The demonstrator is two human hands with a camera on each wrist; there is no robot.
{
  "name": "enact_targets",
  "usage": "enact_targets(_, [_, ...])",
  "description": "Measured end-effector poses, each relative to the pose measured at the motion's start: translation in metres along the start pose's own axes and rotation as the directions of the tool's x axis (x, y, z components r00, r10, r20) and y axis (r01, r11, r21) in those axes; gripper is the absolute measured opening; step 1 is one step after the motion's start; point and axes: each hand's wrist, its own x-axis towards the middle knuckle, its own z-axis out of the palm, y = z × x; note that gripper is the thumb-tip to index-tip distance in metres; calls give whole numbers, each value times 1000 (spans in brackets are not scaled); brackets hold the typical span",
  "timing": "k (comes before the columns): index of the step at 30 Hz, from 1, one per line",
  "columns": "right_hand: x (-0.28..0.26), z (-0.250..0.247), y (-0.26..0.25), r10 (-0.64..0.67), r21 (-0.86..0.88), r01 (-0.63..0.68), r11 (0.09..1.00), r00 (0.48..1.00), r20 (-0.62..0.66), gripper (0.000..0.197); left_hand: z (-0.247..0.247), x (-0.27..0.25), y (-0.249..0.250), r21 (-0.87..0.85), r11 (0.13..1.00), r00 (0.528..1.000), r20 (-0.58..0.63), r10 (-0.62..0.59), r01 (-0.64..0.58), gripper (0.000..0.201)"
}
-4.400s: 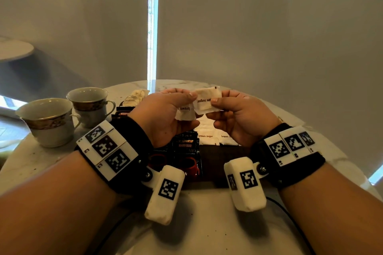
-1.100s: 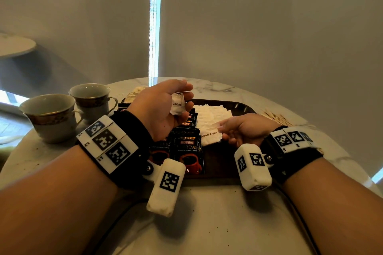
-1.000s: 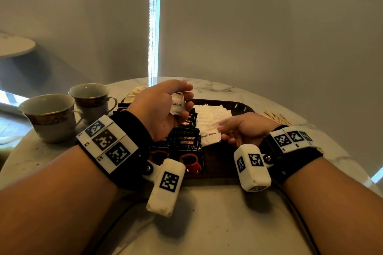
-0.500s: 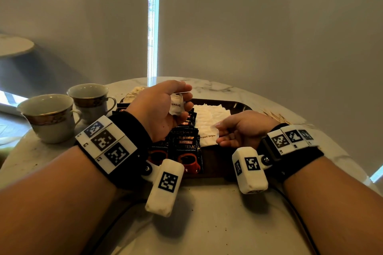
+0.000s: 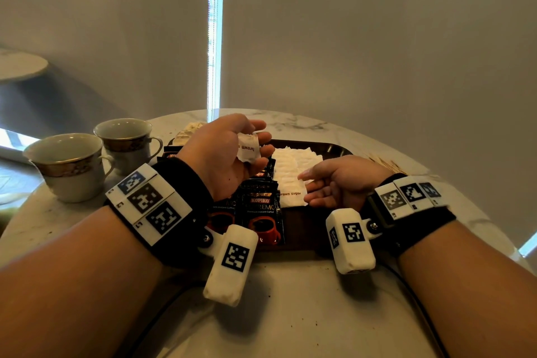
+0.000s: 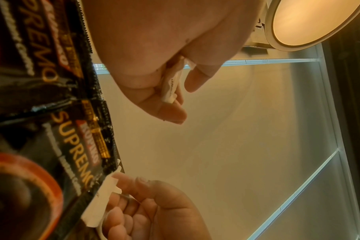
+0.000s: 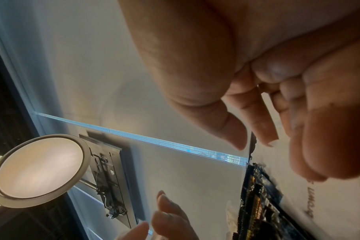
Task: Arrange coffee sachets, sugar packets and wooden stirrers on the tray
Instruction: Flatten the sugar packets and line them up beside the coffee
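Note:
A dark brown tray point(image 5: 334, 148) lies on the round marble table. On it, black coffee sachets point(image 5: 261, 212) overlap in rows on the left, and white sugar packets point(image 5: 293, 163) lie in a row beside them. My left hand point(image 5: 258, 142) hovers above the sachets and pinches one brown sugar packet point(image 5: 248, 148) between thumb and fingers, as the left wrist view point(image 6: 172, 86) also shows. My right hand point(image 5: 308, 189) is low over the tray, fingers loose, thumb tip touching the nearest sugar packet point(image 5: 290, 197), which lies flat. Wooden stirrers point(image 5: 386, 164) lie on the table right of the tray.
Two gold-banded cups point(image 5: 66, 166) point(image 5: 128, 139) stand at the left of the table. A small heap of pale packets point(image 5: 189, 131) sits behind the tray's far left corner. A cable runs along the table's near edge.
My right hand has come down from mid-air and laid its sugar packet at the near end of the row, then loosened its pinch. My left hand has kept its packet above the sachets.

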Motion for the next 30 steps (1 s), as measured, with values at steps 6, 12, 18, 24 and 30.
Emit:
enact_targets(6, [-1, 1, 1, -59, 13, 59, 998, 998, -31, 33, -2, 2, 0, -35, 999, 1000, 8, -18, 18, 38])
enact_targets(12, [-4, 1, -1, -209, 68, 211, 975, 977, -33, 22, 1, 0, 1, -27, 1000, 999, 46, 16, -15, 45])
enact_targets(18, [-18, 12, -9, -419, 187, 404, 896, 907, 51, 24, 2, -1, 3, 57, 992, 988, 111, 106, -113, 43])
enact_targets(24, [-28, 25, -11, -524, 196, 494, 847, 838, 154, 40, 0, 4, -2, -20, 989, 982, 117, 148, -147, 32])
enact_targets(30, [-30, 34, -7, -508, 98, 499, 861, 846, 160, 21, -2, 5, -4, -17, 980, 977, 84, 197, -196, 27])
